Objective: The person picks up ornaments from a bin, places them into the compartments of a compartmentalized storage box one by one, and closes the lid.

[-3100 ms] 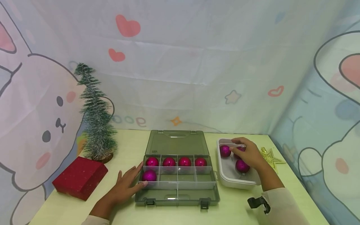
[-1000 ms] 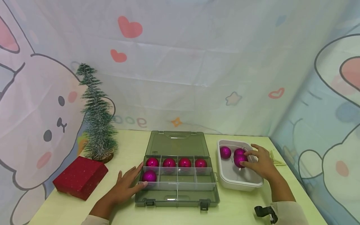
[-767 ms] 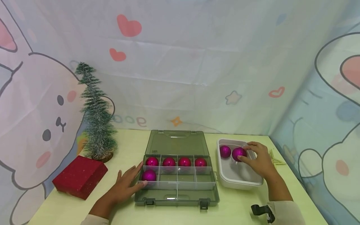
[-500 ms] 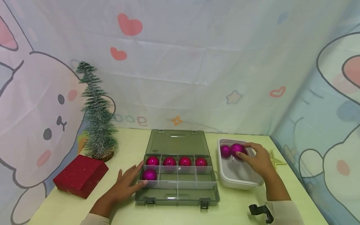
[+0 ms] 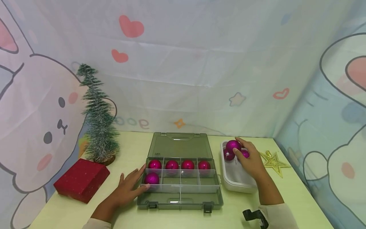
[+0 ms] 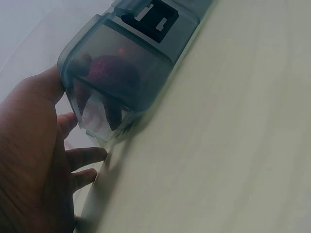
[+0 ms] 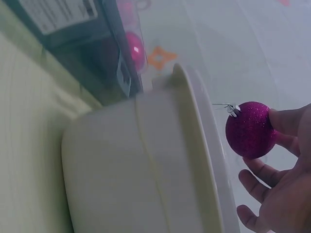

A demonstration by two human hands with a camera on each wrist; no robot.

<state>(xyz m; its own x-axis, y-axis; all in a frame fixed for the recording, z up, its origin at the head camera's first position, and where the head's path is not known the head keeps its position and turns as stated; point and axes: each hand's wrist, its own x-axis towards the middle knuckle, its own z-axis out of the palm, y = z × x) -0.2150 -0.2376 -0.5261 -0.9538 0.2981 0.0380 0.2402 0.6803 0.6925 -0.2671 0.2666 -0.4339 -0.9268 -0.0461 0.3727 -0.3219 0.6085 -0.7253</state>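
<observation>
My right hand (image 5: 249, 159) pinches a glittery purple Christmas bauble (image 5: 233, 146) between thumb and fingers, above the white tub (image 5: 238, 187). In the right wrist view the bauble's silver cap (image 7: 233, 110) points away from the palm. Inside the tub lie two more glittery baubles, one at left (image 5: 228, 155) and one partly behind my hand (image 5: 245, 154). My left hand (image 5: 128, 190) rests against the left side of the open divided case (image 5: 200, 197), thumb at its edge. Several shiny magenta baubles (image 5: 172, 164) fill its back row; one glittery bauble (image 5: 152, 178) sits in the middle row's left compartment.
A small frosted tree (image 5: 98, 127) stands at the back left, behind a red box (image 5: 81, 180). Right of the tub lies a gold star (image 5: 274, 163). The case's lid (image 5: 180, 144) leans open at the back. A printed cloth hangs behind the table.
The right hand reached into the tub, took hold of a glittery bauble, and has lifted it toward the tub's back left. The left hand has stayed at the case.
</observation>
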